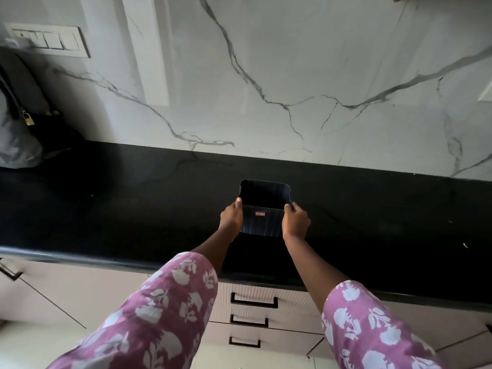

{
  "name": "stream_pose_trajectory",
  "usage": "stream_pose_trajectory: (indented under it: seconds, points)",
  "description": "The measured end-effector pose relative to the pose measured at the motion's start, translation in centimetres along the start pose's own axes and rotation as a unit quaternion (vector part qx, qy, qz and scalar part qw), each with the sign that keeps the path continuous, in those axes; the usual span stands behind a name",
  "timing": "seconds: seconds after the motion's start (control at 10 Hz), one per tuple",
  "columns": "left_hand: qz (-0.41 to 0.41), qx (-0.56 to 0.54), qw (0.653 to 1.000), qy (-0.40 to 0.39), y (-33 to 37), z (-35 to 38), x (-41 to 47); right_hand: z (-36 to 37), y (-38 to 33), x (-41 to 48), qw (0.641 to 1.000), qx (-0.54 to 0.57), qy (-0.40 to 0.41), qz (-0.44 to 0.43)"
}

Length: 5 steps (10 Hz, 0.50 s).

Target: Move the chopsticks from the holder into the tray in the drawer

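A dark rectangular holder (262, 222) with ribbed sides and a small red label stands on the black countertop (133, 209), near the middle. Its inside looks dark and I see no chopsticks in it. My left hand (231, 218) grips its left side with the thumb over the rim. My right hand (295, 221) grips its right side the same way. Three closed drawers (253, 312) with black handles sit below the counter edge. No tray is in view.
A white marble wall (266, 75) rises behind the counter. A grey bag with a brass padlock (28, 119) lies at the far left under a switch panel (50, 39). Cabinet doors flank the drawers.
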<state>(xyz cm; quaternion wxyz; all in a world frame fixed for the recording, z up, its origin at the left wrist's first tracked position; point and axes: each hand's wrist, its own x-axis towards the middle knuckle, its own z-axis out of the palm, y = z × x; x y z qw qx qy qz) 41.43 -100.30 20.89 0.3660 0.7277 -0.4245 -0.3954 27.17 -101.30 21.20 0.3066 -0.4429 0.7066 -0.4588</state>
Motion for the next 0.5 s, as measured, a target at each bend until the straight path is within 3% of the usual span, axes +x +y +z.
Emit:
stream_pose_trajectory:
  seconds: [0.2,0.3,0.5]
  points:
    - [0.013,0.031,0.995,0.094,4.0,-2.2,-0.1,-2.3,-3.4,0.7,0.995,-0.051,0.01,-0.084]
    - [0.058,0.067,0.99,0.106,8.3,-3.6,-0.5,-3.4,-7.2,1.7,0.99,-0.089,-0.017,-0.11]
    - [0.157,0.14,0.975,0.071,18.7,-4.9,-0.8,-5.9,-17.0,3.9,0.941,-0.229,-0.046,-0.244]
